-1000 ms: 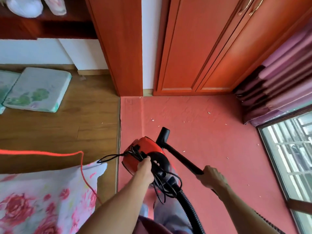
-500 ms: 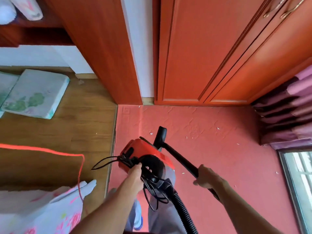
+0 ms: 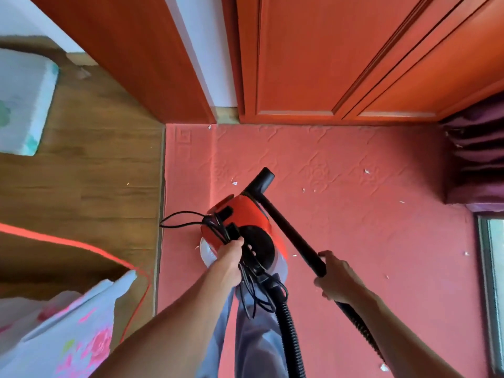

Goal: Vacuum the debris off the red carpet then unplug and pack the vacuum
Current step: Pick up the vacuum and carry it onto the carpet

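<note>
Nearest, a ribbed black hose (image 3: 289, 326) is curving up past grey trousers (image 3: 253, 342). The left hand (image 3: 230, 257) is gripping the top handle of the vacuum (image 3: 245, 211), its fingers curled tight round the handle and a loose bundle of thin black cord (image 3: 180, 220). The vacuum, a rounded body of glossy red plastic with a black disc on top, is hanging over the left side of the carpet (image 3: 368, 227). The right hand (image 3: 336, 279) is wrapping its fingers round the wand (image 3: 289, 230), a straight, smooth, matte black tube slanting away to a short cylindrical nozzle (image 3: 259, 180) that is pointing down at the carpet just beyond the vacuum. The carpet is red, flat and embossed with faint raised patterns. Small, ragged white flecks of debris (image 3: 234, 183) are lying scattered across it.

To the left, a floral cloth (image 3: 68, 336) is lying beside a thin red string (image 3: 68, 242) on grained wooden floor (image 3: 81, 173). A pale padded cushion (image 3: 24, 105) is sitting further off. Beyond the carpet, a smooth orange-brown panelled cupboard (image 3: 327, 64) is standing, with pleated purple curtain (image 3: 477, 159) at the right.

Counted: two hands, one vacuum, one hose, one wand, one nozzle, roughly ten flecks, one cushion.
</note>
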`<state>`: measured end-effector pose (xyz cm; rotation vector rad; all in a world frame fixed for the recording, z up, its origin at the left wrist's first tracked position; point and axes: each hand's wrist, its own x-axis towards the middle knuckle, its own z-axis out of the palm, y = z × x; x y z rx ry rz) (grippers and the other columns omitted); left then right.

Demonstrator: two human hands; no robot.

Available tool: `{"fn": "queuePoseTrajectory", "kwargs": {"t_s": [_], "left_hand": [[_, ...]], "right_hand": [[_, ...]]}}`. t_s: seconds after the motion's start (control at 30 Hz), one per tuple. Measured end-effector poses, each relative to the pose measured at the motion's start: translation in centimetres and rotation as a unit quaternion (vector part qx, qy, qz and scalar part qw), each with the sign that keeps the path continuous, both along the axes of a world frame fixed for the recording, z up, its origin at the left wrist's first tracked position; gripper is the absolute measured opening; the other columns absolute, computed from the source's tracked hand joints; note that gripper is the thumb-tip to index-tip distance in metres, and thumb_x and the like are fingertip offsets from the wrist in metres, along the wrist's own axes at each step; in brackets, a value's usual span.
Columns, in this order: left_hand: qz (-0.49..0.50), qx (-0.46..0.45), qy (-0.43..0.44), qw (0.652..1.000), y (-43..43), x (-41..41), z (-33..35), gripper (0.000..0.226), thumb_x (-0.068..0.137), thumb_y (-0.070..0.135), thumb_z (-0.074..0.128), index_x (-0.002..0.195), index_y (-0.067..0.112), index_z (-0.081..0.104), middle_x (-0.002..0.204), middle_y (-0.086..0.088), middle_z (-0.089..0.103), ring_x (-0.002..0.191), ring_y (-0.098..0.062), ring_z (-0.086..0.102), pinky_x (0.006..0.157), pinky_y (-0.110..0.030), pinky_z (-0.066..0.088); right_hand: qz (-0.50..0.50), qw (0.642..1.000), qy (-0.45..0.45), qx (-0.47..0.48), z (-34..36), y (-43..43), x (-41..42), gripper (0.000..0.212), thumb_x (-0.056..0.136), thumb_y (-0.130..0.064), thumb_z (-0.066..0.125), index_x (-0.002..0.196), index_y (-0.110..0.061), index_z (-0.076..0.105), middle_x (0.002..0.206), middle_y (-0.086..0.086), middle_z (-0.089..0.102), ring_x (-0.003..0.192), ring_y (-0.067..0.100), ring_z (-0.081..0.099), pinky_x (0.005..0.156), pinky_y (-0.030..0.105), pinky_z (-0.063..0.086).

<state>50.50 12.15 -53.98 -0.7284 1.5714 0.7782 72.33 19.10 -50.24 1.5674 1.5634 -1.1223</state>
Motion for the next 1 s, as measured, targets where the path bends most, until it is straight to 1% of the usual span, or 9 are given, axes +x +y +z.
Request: {"fn": "queuePoseTrajectory", "kwargs": {"t_s": [0.1, 0.2, 0.3, 0.37, 0.47, 0.53, 0.7, 0.87, 1.0], "left_hand": [[-0.009, -0.011, 0.014, 1.0, -0.1, 0.1, -4.1, 0.016, 0.102, 0.016, 0.055, 0.093, 0.005, 0.06, 0.073, -0.009, 0.059, 0.061, -0.024, 0.057, 0.06, -0.034, 0.05], [-0.034, -0.015, 0.016, 0.999, 0.8, -0.2, -6.6, 0.013, 0.099, 0.016, 0.06, 0.096, 0.004, 0.062, 0.077, -0.011, 0.062, 0.064, -0.025, 0.059, 0.061, -0.032, 0.051], [-0.033, -0.023, 0.036, 0.999, 2.4, -1.0, -10.7, 0.045, 0.076, 0.029, 0.072, 0.111, 0.002, 0.067, 0.093, -0.013, 0.072, 0.084, -0.03, 0.071, 0.083, -0.043, 0.059], [-0.041, -0.028, 0.04, 0.998, 2.7, -1.6, -14.5, 0.057, 0.068, 0.032, 0.067, 0.118, 0.005, 0.067, 0.097, -0.012, 0.073, 0.092, -0.033, 0.073, 0.091, -0.053, 0.058], [-0.043, -0.02, 0.049, 0.998, 4.8, -2.4, -15.9, 0.042, 0.079, 0.021, 0.067, 0.117, 0.003, 0.067, 0.087, -0.01, 0.07, 0.08, -0.029, 0.07, 0.09, -0.051, 0.059], [-0.045, -0.006, 0.072, 0.996, 6.2, -3.0, -17.0, 0.043, 0.078, 0.015, 0.066, 0.118, 0.001, 0.066, 0.085, -0.011, 0.069, 0.077, -0.029, 0.067, 0.088, -0.048, 0.06], [-0.091, 0.0, 0.114, 0.989, 9.1, -4.6, -19.8, 0.023, 0.09, 0.004, 0.063, 0.112, 0.009, 0.059, 0.097, -0.012, 0.063, 0.09, -0.031, 0.063, 0.077, -0.036, 0.054], [-0.066, 0.022, 0.098, 0.993, 11.2, -5.3, -24.4, 0.024, 0.089, 0.0, 0.061, 0.113, 0.004, 0.061, 0.099, -0.016, 0.066, 0.101, -0.036, 0.069, 0.091, -0.053, 0.057], [-0.033, 0.023, 0.066, 0.997, 11.8, -4.1, -27.1, 0.027, 0.09, -0.001, 0.058, 0.115, 0.007, 0.057, 0.106, -0.018, 0.064, 0.099, -0.034, 0.067, 0.086, -0.05, 0.058]], "right_hand": [[-0.025, 0.999, 0.014, 0.029, -3.8, 1.0, -0.8, 0.061, 0.076, -0.012, 0.057, 0.134, -0.024, 0.043, 0.095, 0.008, 0.069, 0.073, 0.028, 0.071, 0.064, 0.044, 0.059], [-0.03, 0.998, 0.012, 0.059, -6.4, 1.7, -1.9, 0.057, 0.077, -0.012, 0.058, 0.132, -0.024, 0.047, 0.096, 0.006, 0.067, 0.077, 0.029, 0.069, 0.064, 0.04, 0.057], [-0.031, 0.997, 0.014, 0.07, -8.9, 2.6, -2.7, 0.05, 0.082, -0.01, 0.063, 0.129, -0.023, 0.051, 0.091, 0.001, 0.063, 0.069, 0.02, 0.062, 0.05, 0.025, 0.043], [-0.05, 0.996, 0.023, 0.07, -10.4, 3.1, -2.9, 0.052, 0.079, -0.011, 0.067, 0.128, -0.023, 0.053, 0.088, 0.0, 0.068, 0.07, 0.02, 0.064, 0.051, 0.024, 0.043], [-0.063, 0.995, 0.026, 0.075, -12.6, 4.2, -3.5, 0.057, 0.077, -0.014, 0.068, 0.131, -0.025, 0.053, 0.088, 0.0, 0.071, 0.071, 0.02, 0.067, 0.053, 0.026, 0.045], [-0.059, 0.994, 0.029, 0.083, -14.1, 5.4, -4.1, 0.057, 0.078, -0.016, 0.07, 0.131, -0.027, 0.052, 0.091, -0.001, 0.07, 0.067, 0.019, 0.066, 0.051, 0.025, 0.045], [-0.029, 0.993, 0.018, 0.116, -18.0, 8.6, -5.2, 0.056, 0.08, -0.023, 0.07, 0.132, -0.03, 0.052, 0.087, -0.002, 0.07, 0.064, 0.017, 0.067, 0.056, 0.033, 0.054], [0.007, 0.99, 0.016, 0.137, -21.6, 10.3, -5.2, 0.053, 0.085, -0.023, 0.068, 0.135, -0.029, 0.05, 0.079, -0.003, 0.07, 0.056, 0.015, 0.065, 0.048, 0.031, 0.05], [0.028, 0.984, -0.007, 0.178, -23.4, 10.7, -3.7, 0.05, 0.086, -0.028, 0.07, 0.132, -0.03, 0.052, 0.102, 0.002, 0.072, 0.068, 0.024, 0.066, 0.054, 0.034, 0.049]]}}
